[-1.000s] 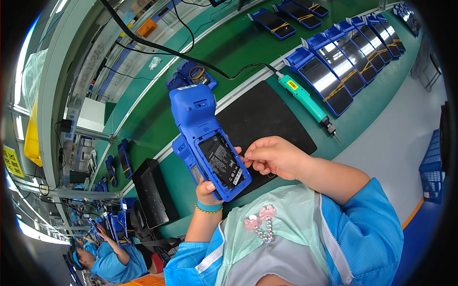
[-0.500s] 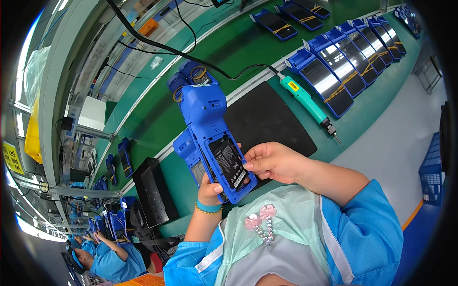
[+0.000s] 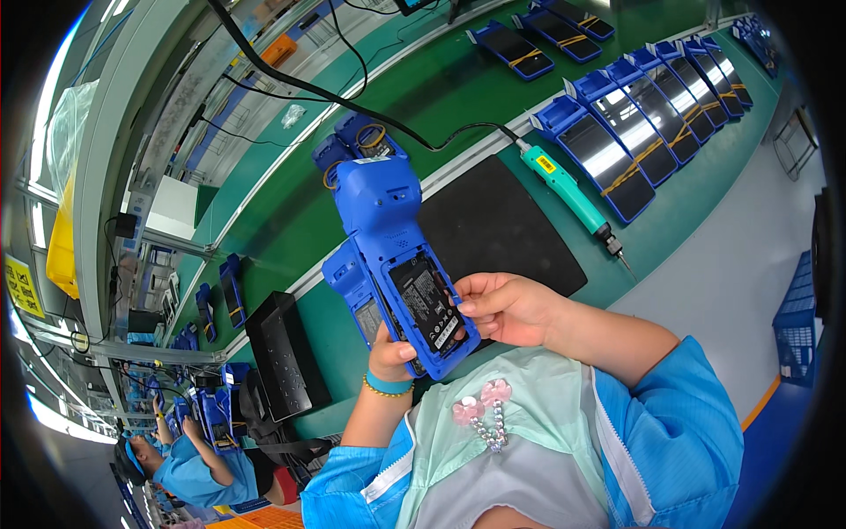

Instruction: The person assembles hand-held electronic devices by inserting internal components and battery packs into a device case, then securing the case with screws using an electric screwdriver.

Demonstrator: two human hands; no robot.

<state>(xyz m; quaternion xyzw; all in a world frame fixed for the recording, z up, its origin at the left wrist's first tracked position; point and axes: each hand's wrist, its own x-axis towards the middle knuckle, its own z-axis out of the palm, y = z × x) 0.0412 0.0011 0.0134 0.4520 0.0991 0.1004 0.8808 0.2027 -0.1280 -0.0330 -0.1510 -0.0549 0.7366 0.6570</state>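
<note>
A blue handheld terminal (image 3: 379,201) is tilted in front of me, its back toward me, with a black labelled battery (image 3: 432,301) showing in its open rear bay. My left hand (image 3: 390,361) grips its lower left side, thumb at the edge; the other fingers are mostly hidden behind it. My right hand (image 3: 513,310) is closed at the right edge of the housing, thumb and index finger pinching beside the battery. Another blue terminal (image 3: 344,271) shows behind the held one, partly covered by it.
A black mat (image 3: 502,234) lies on the green bench. Beside it rests a teal electric screwdriver (image 3: 564,187) on a cable. Banded blue terminals (image 3: 608,163) line the right. A black tray (image 3: 286,361) stands at left; a co-worker (image 3: 189,472) sits beyond.
The terminal and both my hands have shifted very slightly, with the same hold. At far left the co-worker's arms have moved, one now raised.
</note>
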